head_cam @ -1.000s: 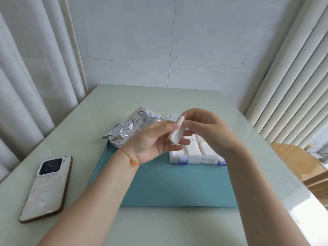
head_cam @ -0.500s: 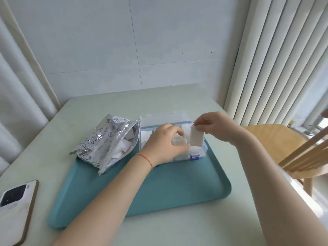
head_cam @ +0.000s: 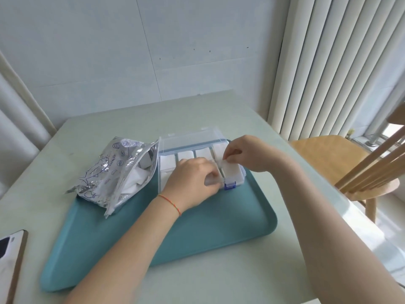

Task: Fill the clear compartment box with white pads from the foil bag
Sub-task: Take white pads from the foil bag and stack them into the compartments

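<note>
Pale green table (head_cam: 219,279) carries teal tray (head_cam: 197,233); phone (head_cam: 11,260) at left edge

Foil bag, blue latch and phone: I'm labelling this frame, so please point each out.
Foil bag (head_cam: 103,170), head view, printed silver side.
Blue latch (head_cam: 229,185), head view, clip's front face.
Phone (head_cam: 8,257), head view, its back.

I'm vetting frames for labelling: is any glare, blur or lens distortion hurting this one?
Head view: daylight from the right leaves a pale glare band on the pale green table; wide-angle bowing bends the white vertical blinds; the crinkled silver foil bag shines; the left hand fingertips are slightly soft over the clear compartment box.
</note>
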Demonstrator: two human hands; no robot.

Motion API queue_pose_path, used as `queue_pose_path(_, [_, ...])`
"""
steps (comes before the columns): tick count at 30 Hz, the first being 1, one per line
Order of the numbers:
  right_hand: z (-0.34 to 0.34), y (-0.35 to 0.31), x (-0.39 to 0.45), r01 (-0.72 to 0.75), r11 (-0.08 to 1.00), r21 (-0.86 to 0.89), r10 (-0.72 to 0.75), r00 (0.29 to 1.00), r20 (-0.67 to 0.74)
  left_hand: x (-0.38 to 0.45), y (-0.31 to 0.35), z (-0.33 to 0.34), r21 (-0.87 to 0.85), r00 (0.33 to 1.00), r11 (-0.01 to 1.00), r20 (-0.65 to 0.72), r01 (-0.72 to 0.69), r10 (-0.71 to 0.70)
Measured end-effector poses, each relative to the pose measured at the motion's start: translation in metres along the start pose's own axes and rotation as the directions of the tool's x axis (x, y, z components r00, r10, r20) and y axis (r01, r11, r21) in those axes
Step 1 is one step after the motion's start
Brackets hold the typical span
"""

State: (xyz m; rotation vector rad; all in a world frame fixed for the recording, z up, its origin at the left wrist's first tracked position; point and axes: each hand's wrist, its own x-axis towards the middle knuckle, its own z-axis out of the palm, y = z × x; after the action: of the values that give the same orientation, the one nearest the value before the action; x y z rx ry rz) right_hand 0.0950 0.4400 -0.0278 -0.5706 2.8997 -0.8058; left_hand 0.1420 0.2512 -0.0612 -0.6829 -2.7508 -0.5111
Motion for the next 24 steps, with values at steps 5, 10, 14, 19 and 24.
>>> queue_pose_path(5, [0.004,0.000,0.000,-0.003,0.997,-0.078,0.001,1.000,-0.025,0.002,0.002,0.002,0.049,0.999,0.998,0.024,0.025,-0.026])
queue_pose_path(10, [0.014,-0.004,0.004,-0.029,0.976,-0.218,0.013,0.997,-0.073,0.007,0.011,0.002,0.188,0.998,0.982,0.064,-0.003,-0.010])
queue_pose_path(14, [0.021,-0.006,0.006,-0.042,0.945,-0.325,0.003,0.993,-0.118,0.011,0.016,-0.001,0.284,0.990,0.959,0.136,-0.010,-0.030])
queue_pose_path(19, [0.026,-0.009,0.004,0.036,0.850,-0.525,-0.099,0.991,-0.092,0.008,0.018,-0.001,0.266,0.985,0.964,0.165,0.001,-0.047])
queue_pose_path(24, [0.013,-0.015,0.000,-0.033,0.917,-0.397,-0.016,0.993,-0.121,-0.005,0.014,-0.011,0.042,0.982,0.996,0.166,0.083,-0.089])
